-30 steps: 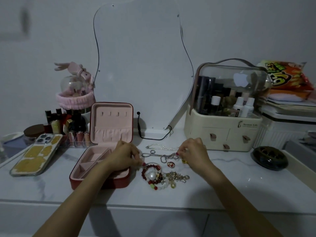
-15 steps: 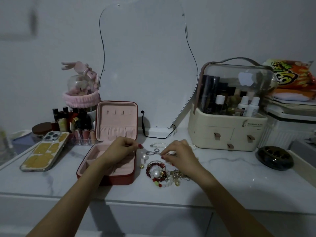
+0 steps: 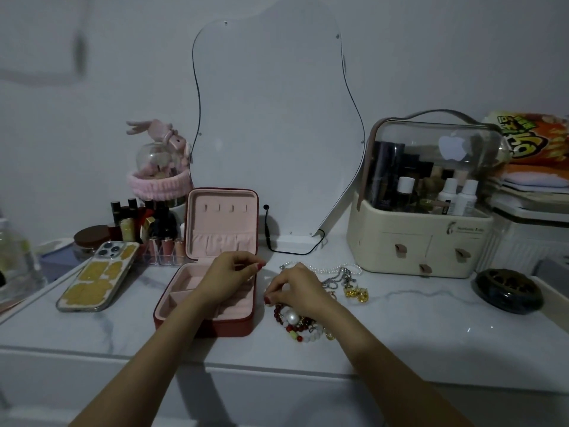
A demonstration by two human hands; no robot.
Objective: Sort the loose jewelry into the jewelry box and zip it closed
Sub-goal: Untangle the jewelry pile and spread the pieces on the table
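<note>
Several loose pieces (image 3: 308, 322) lie right of the open jewelry box (image 3: 212, 291). Your left hand (image 3: 228, 280) hovers over the box, fingers curled; what it holds, I can't tell. Your right hand (image 3: 295, 291) pinches at the pile. Next, probably carry one piece left into a compartment.

So a second ago both hands were out over the loose pile, the left hand (image 3: 229, 277) right of the jewelry box (image 3: 212, 291) and the right hand (image 3: 300, 291) back by the silver chain (image 3: 334, 280). Now the left one has pulled back over the open box tray, fingers (image 3: 251, 266) curled, though I can't tell if they're pinching anything. The right one has slid toward the box and nearer the surface edge, its fingers now just above the red bead bracelet (image 3: 284, 318). That uncovered the chain and a gold piece (image 3: 357, 294) to its right.
</note>
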